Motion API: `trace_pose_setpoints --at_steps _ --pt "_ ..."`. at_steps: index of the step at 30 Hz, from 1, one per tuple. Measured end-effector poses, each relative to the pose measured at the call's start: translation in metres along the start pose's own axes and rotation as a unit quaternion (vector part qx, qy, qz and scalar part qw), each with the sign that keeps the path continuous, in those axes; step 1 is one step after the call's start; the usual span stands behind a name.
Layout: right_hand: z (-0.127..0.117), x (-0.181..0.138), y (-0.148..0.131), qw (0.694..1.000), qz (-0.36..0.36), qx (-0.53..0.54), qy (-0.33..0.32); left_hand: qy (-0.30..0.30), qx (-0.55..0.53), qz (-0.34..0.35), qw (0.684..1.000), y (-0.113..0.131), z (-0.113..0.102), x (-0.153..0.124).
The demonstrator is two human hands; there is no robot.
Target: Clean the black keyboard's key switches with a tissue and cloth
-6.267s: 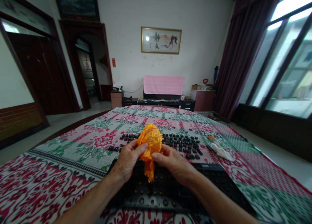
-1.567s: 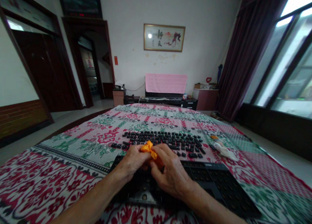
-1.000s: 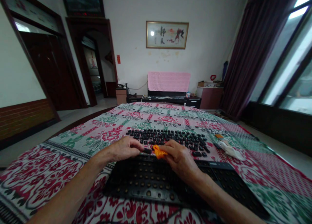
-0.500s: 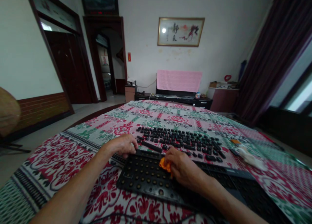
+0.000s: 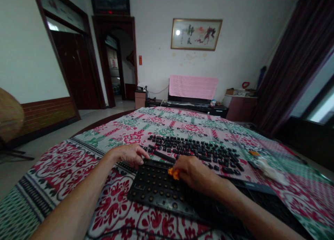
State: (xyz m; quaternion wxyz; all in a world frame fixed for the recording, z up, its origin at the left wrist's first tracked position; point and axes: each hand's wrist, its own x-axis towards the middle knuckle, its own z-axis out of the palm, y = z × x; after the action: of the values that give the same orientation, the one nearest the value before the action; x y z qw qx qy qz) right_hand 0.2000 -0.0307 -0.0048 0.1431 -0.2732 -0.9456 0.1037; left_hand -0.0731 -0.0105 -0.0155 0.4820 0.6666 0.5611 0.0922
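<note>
A black keyboard point(image 5: 156, 194) with its keycaps off lies slanted on the patterned tablecloth, bare key posts showing across its left part. At its far left corner, my left hand point(image 5: 132, 154) is closed on the edge, fingertips curled against the rim. My right hand point(image 5: 191, 169) pinches a crumpled orange cloth point(image 5: 173, 173), which touches the key bed near the far edge. My right forearm hides much of the keyboard's middle. Just beyond the keyboard lie many loose black keycaps point(image 5: 198, 148), among them a long spacebar point(image 5: 164, 157).
On the right of the tablecloth point(image 5: 114, 201) rest a whitish crumpled bag point(image 5: 271, 172) and a small orange item point(image 5: 253, 153). A black cable point(image 5: 130, 229) runs along the near side. Beyond the table stands a low cabinet point(image 5: 219, 111) with a pink cloth point(image 5: 193, 86) above it.
My right hand and the orange cloth have shifted slightly left and toward the keyboard's far edge. My left hand stays at the corner. The whole view has turned a little.
</note>
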Motion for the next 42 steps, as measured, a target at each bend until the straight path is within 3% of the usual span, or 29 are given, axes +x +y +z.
trace_pose_setpoints --at_steps 3,7,13,17,26,31,37,42 --pt "0.014 0.030 -0.005 0.998 -0.022 -0.001 0.055 -0.015 -0.024 0.020 0.999 -0.007 -0.002 0.001" --pt "0.039 0.069 -0.016 0.997 -0.006 -0.017 0.070 -0.035 -0.031 0.038 0.998 -0.009 -0.004 0.001" --pt "0.051 0.093 -0.033 0.994 0.050 -0.099 0.001 -0.025 -0.028 0.032 0.999 -0.008 -0.002 0.001" --pt "0.048 0.095 -0.041 0.990 0.055 -0.130 -0.025 -0.019 -0.028 0.023 0.999 -0.012 -0.002 0.005" --pt "0.045 0.079 -0.040 0.992 0.007 -0.127 0.004 -0.004 -0.023 0.011 1.000 -0.009 -0.001 0.004" --pt "0.033 0.078 -0.019 0.991 0.026 -0.105 -0.080 0.005 -0.027 -0.022 0.999 -0.003 0.001 0.002" --pt "0.048 0.077 -0.008 0.998 -0.038 -0.032 0.045 -0.003 -0.015 -0.015 1.000 0.002 0.001 -0.001" --pt "0.044 0.071 -0.013 0.996 -0.046 -0.075 0.012 0.001 -0.018 -0.010 1.000 -0.002 0.001 0.001"
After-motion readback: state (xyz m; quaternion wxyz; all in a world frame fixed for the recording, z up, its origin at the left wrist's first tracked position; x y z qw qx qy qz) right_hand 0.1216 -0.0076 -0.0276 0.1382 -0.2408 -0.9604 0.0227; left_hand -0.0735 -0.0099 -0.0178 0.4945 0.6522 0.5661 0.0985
